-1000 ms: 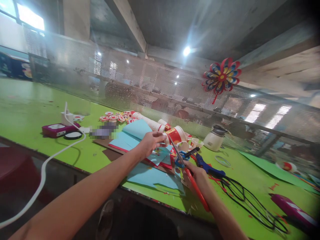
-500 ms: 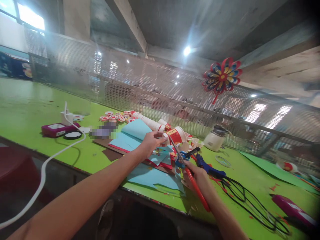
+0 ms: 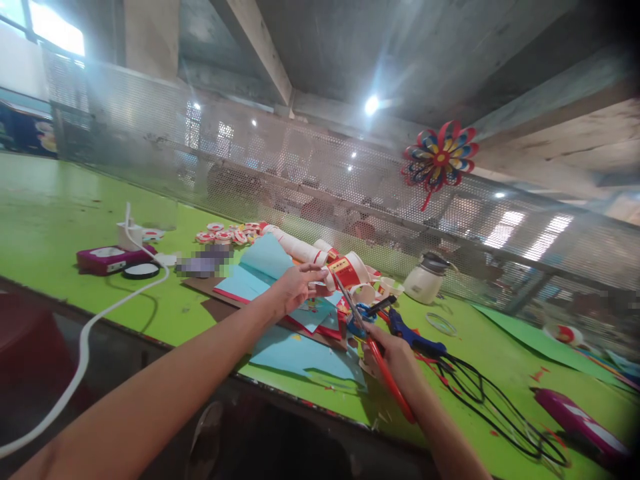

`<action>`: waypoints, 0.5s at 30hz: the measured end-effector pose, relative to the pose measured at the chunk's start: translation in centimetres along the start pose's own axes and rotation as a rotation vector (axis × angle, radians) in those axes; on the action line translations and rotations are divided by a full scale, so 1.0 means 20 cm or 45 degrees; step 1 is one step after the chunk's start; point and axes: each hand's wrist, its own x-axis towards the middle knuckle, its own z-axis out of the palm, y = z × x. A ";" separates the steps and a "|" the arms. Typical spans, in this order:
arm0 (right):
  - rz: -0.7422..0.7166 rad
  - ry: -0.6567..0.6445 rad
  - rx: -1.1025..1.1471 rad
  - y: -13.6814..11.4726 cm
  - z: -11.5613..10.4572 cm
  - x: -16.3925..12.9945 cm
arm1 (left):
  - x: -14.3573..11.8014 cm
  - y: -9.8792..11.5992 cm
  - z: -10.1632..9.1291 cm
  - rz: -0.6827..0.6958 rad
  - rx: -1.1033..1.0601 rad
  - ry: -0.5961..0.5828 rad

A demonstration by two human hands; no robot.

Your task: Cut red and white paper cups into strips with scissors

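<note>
Meanwhile my left hand [image 3: 295, 288] stayed pinched on the red-and-white paper cup [image 3: 345, 272]; my right hand [image 3: 395, 350], clamped around the red-handled scissors [image 3: 373, 347], had edged their blades closer.

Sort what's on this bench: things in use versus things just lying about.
In use: left hand on the red-and-white paper cup; right hand gripping red-handled scissors.

Lying about: blue glue gun, white jar, pinwheel, purple box.

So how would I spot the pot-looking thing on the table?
Find the long green table and follow the metal mesh fence along its far edge. Beneath the red, blue and yellow paper pinwheel stands a small cream jug with a dark lid, the only rounded container there.
</note>
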 end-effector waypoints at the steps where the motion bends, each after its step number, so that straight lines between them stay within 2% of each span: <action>1: -0.019 -0.012 -0.032 -0.01 0.00 0.00 | 0.00 0.00 0.00 0.009 -0.012 0.021; 4: -0.054 -0.023 -0.098 -0.02 -0.01 0.00 | 0.01 -0.02 0.01 0.050 -0.023 0.050; 15: -0.047 -0.033 -0.159 0.02 0.00 0.00 | 0.00 -0.04 0.02 0.116 -0.003 0.008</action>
